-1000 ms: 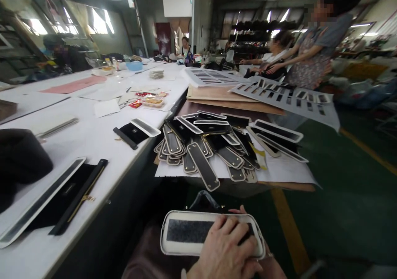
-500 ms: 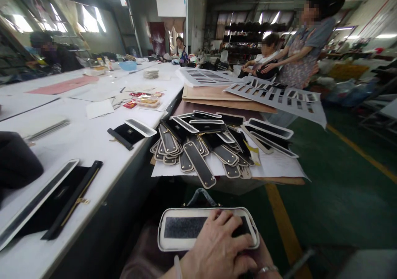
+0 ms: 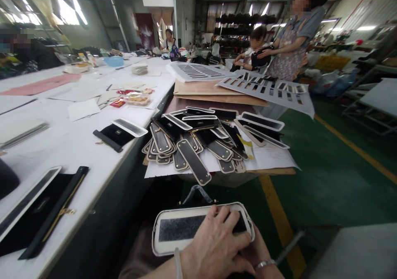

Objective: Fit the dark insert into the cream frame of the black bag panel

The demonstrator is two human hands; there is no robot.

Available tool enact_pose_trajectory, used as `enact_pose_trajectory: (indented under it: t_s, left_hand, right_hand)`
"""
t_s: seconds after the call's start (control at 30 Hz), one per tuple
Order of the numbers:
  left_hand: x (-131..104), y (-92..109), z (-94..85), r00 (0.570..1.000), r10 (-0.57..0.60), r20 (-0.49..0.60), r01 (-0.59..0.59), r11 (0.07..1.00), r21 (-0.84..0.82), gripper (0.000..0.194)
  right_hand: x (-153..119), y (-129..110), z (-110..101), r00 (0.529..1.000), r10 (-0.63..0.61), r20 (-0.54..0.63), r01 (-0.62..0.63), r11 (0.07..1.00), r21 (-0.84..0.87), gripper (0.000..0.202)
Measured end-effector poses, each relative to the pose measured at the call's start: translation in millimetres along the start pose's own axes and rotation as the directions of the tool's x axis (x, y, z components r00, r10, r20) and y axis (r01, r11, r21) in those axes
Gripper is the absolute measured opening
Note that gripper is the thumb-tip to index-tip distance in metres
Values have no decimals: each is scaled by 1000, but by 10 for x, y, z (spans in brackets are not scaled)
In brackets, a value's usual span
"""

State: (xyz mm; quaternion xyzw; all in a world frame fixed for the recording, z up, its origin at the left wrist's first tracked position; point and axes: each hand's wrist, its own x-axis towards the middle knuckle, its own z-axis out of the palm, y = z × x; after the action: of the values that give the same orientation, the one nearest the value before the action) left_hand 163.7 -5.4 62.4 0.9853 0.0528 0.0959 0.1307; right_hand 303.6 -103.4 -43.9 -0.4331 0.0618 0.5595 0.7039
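A small handbag (image 3: 178, 230) lies across my lap, its pale, white-rimmed face with a black rectangular panel turned up. Its wrapped handle (image 3: 196, 193) stands at the far side. Over the right part of that face, my left hand (image 3: 217, 237) grips the bag, fingers bent and spread toward the far rim, thumb lower at the right. My right hand (image 3: 252, 248) is beside and beneath the left, at the bag's right end. Its fingers are hidden, and a metal band (image 3: 266, 263) circles that wrist.
Black leather pieces with pale edges (image 3: 194, 162) are heaped on a low surface ahead. A white table (image 3: 124, 175) runs along my left, bearing a black zippered piece (image 3: 46, 206). Slotted sheets (image 3: 276, 92) lie farther back, near a standing person (image 3: 290, 43) and a seated one.
The view has shifted slightly, so the surroundings sit a little farther left. The bag is tilted a little more, and my left hand stays on it.
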Motion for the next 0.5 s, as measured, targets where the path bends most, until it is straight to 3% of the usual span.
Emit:
enact_pose_trajectory:
  t_s: [0.1, 0.27, 0.5]
  left_hand:
    - [-5, -11, 26, 1000, -3, -24, 1, 998, -58, 57]
    - [-18, -31, 106, 998, -23, -58, 16, 992, -122, 58]
    - [-14, -53, 167, 995, -3, -102, -5, 997, -73, 57]
  right_hand:
    - [-85, -77, 159, 999, 19, -27, -18, 1000, 8, 24]
    - [-86, -125, 355, 1000, 7, 26, -8, 999, 33, 26]
    - [-133, -48, 245, 997, 67, 50, -72, 993, 97, 54]
